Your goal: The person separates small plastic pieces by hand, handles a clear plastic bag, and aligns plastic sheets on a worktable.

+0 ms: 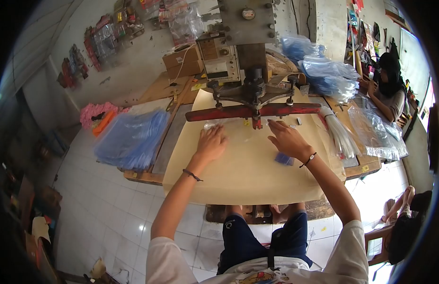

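Lying under left fingers [216, 133], clear plastic [236, 127]

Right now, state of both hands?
Left hand: open, palm down, fingers at the clear plastic.
Right hand: open, thumb apart, no grip visible.

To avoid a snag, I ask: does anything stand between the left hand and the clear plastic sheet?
Nothing visible: the left hand has its fingers at the clear plastic sheet. The red bar stands just beyond.

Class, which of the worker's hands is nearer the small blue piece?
Right: the right hand is just beyond the blue piece; the left hand is well to its left.
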The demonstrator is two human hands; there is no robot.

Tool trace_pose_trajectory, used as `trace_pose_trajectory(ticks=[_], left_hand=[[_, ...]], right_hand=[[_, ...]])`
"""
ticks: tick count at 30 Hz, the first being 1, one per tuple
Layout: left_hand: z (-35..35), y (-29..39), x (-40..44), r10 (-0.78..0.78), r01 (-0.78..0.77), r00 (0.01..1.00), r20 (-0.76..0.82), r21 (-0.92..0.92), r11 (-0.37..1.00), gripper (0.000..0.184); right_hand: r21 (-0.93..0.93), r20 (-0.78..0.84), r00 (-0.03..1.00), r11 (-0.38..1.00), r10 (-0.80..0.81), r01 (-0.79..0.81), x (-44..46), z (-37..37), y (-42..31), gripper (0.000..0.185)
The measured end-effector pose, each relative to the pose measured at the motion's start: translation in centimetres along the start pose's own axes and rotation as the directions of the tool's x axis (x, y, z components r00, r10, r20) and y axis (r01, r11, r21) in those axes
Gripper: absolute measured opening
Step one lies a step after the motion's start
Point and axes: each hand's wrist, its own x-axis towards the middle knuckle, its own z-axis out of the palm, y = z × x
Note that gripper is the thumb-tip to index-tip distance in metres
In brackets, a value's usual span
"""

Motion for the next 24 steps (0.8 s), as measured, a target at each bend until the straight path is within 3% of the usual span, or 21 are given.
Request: trace_pose_trajectory(ticks=[8,13,24], left_hand=[[0.6,-0.3,0.0,-0.044,0.036,0.993,-0.109,-0.076,0.996,0.06],[-0.4,-0.5,0.0,-0.041,0.039,0.998,-0.053,-0.045,0.998,0.057],[-1.9,1.3,-6.3,0.157,-0.129,0.959,-0.238,0.127,0.983,0.046]], right_hand=[[0.037,-0.07,0.997,0.999,-0.034,0.037,0.5,-0.2,-0.7,0.041],[-0.023,-0.092,0.991,0.995,-0.094,0.092,-0.2,0.0,-1.4,0.04],[-0.138,-0.087,0.986,0.982,-0.141,0.128,-1.5,-0.8,-2.2,0.037]])
